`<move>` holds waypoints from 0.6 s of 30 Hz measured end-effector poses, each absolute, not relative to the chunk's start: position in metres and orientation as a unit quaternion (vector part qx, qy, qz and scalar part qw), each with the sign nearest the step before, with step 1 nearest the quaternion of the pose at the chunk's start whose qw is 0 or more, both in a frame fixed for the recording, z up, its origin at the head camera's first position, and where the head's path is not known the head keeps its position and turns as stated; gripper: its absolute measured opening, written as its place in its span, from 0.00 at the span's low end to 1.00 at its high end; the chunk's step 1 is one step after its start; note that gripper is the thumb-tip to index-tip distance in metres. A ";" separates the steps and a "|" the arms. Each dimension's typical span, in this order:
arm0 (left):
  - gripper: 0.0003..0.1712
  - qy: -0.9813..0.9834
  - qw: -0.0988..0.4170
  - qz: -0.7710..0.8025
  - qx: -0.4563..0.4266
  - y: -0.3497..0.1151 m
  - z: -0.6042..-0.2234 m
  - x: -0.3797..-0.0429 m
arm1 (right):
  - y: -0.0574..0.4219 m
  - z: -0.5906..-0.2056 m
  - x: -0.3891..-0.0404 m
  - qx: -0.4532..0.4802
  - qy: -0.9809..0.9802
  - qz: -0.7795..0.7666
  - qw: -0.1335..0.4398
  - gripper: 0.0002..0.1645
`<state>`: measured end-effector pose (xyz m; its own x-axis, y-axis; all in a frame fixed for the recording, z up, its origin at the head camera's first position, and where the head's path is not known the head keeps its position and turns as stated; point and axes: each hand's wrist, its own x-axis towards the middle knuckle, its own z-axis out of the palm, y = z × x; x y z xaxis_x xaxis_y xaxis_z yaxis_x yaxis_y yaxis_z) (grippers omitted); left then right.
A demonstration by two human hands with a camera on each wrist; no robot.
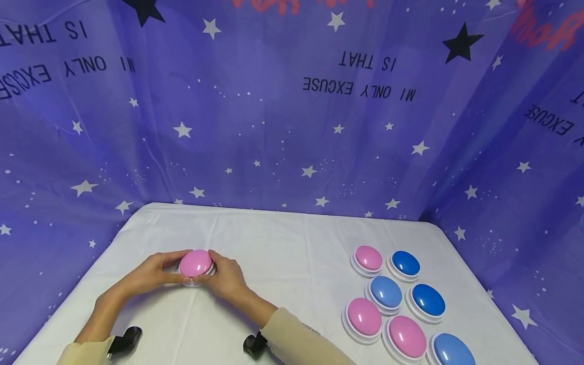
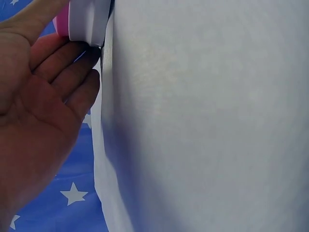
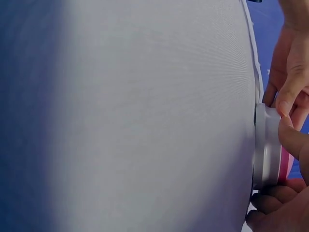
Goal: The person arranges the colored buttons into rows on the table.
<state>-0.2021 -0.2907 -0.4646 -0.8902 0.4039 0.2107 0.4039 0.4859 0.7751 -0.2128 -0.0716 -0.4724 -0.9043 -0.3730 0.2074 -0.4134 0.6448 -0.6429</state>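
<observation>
- Head view: we count one held pink button [image 1: 196,263] on the left part of the white surface [image 1: 283,263], well apart from seven others grouped at the right.
- In that group we count three pink buttons [image 1: 407,336], two dark blue buttons [image 1: 428,299] and two light blue buttons [image 1: 386,292], the nearer light blue one cut off by the lower edge.
- Each grouped dome sits in its own round white base [image 1: 350,330].
- We see two hands: the left hand [image 1: 148,274] pinches the held button from its left, the right hand [image 1: 228,276] from its right; each grip has thumb and fingers about it, thumb tips close together at the near side.
- We see two beige sleeves [image 1: 303,339] and, behind the surface, a purple cloth [image 1: 274,126] with stars.
</observation>
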 end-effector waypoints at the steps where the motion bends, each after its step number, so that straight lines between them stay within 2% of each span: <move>1: 0.36 0.859 0.005 0.454 0.236 -0.291 -0.464 -0.202 | -0.071 -0.472 -0.213 0.217 -0.907 0.359 0.030 0.40; 8: 0.36 0.852 0.013 0.462 0.248 -0.290 -0.467 -0.205 | -0.070 -0.471 -0.212 0.216 -0.908 0.359 0.033 0.39; 18: 0.41 0.874 -0.002 0.433 0.219 -0.284 -0.451 -0.201 | -0.059 -0.467 -0.212 0.189 -0.891 0.413 -0.013 0.50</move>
<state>-0.2010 -0.2841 -0.4509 -0.9038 0.3820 0.1931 0.3851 0.5286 0.7565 -0.2125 -0.0594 -0.4670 -0.9286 -0.3465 0.1332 -0.3255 0.5878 -0.7406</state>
